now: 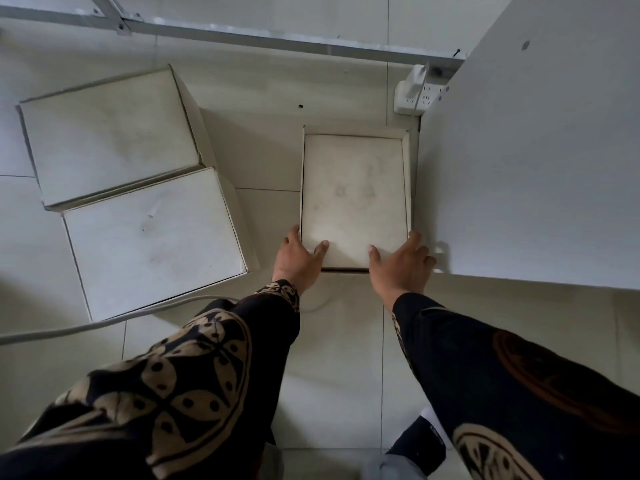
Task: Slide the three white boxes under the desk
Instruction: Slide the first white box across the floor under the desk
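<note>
Dim, flat indoor light, soft shadows, wide-angle bending at the edges.

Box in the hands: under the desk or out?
Out. The whole lid of the held white box shows beside the desk edge, none covered by it; left hand and right hand grip its near corners.

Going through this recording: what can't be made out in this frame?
All in the head view:
- The space under the desk is hidden by its own white surface.
- The power strip has its right end hidden behind the desk.
- The cable is cut off by the left edge.
- The contents of the right box, gripped by the left hand and right hand, are hidden by its lid.
</note>
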